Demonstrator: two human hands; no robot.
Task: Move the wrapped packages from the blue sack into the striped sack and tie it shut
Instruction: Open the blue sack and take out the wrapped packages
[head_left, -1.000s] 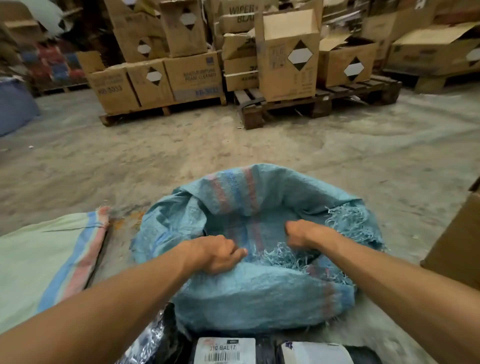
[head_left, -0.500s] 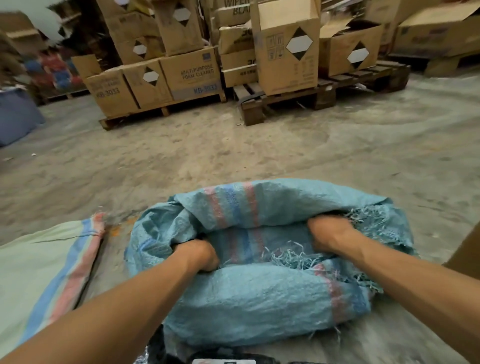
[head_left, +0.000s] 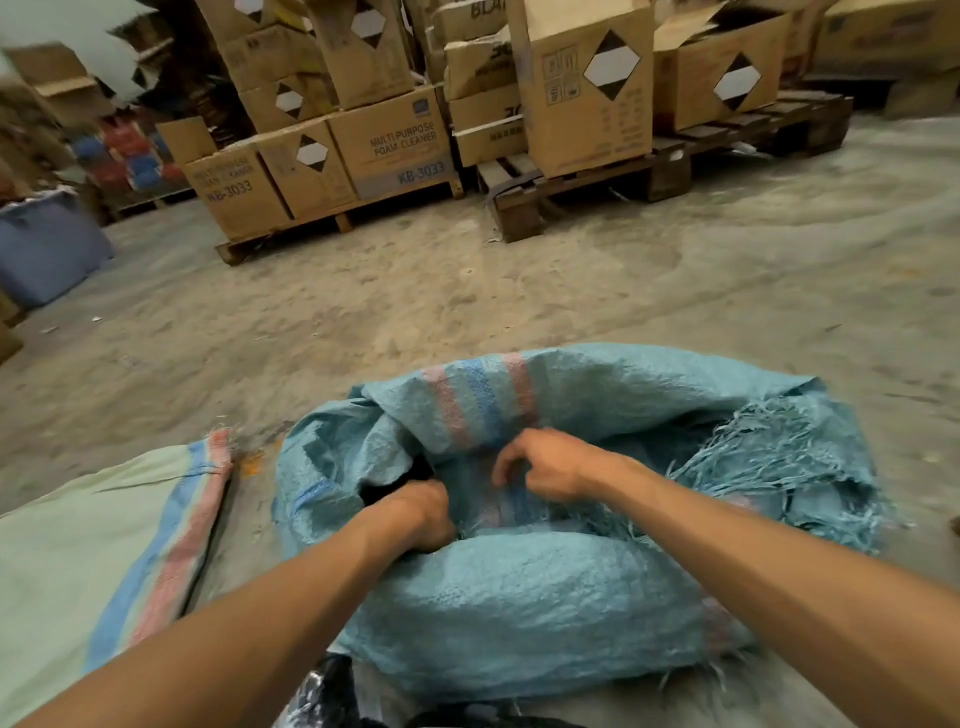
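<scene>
Blue sack (head_left: 519, 613) lies on dusty floor (head_left: 467, 301), mouth bunched; left hand (head_left: 423, 514) grips its near rim, right hand (head_left: 550, 467) pinches the inner fabric. Pale striped sack (head_left: 104, 545) lies flat just left. Palletised cartons (head_left: 363, 150) stand well behind; a black wrapped package (head_left: 322, 696) sits at the near edge.

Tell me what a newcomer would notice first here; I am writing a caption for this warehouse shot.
The eye lands on the blue sack, crumpled on the dusty floor in the near middle, its frayed mouth open. Both hands work at that mouth: the left hand grips the near edge, the right hand pinches the cloth. Behind, cardboard boxes stand stacked on wooden pallets, and a pale striped sack lies flat at the left.
</scene>
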